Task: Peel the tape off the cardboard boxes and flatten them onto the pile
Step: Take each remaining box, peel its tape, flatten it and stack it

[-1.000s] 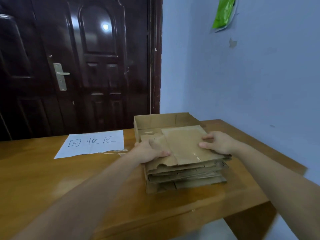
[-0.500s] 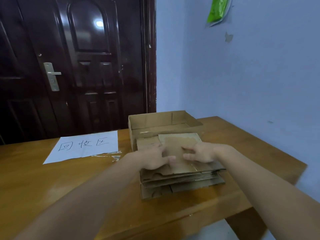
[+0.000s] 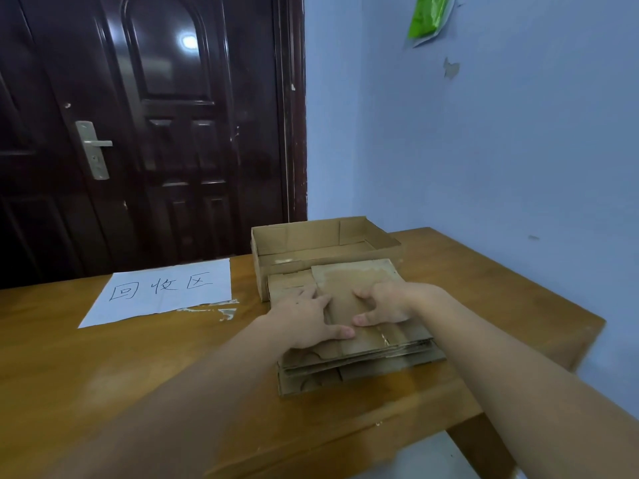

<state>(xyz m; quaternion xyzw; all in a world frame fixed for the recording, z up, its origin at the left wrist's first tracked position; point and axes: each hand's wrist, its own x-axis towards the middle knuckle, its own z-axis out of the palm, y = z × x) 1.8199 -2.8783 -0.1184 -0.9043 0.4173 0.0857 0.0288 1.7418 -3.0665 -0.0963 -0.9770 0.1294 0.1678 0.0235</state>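
2 hands press the top flattened box (image 3: 359, 295) onto the pile (image 3: 359, 364).
Left hand (image 3: 307, 319) and right hand (image 3: 390, 302), fingers spread flat and close together, likely squash it level; 1 open box (image 3: 325, 243) waits behind.

Flattened cardboard pile (image 3: 363, 361): plain brown, dull and slightly worn, with paler scuffed patches on the top sheet.
Open cardboard box (image 3: 325, 240): same plain brown, lighter tan on the inside walls.
Table (image 3: 138, 375): warm honey-brown wood with a soft sheen.
Paper sheet (image 3: 162, 292): white, with three handwritten black characters.
Door (image 3: 145, 126): very dark glossy reddish brown, panelled.
Door handle (image 3: 93, 150): silver metal.
Wall (image 3: 484, 150): pale blue, one small chipped beige spot.
Bag on wall (image 3: 428, 15): bright green.
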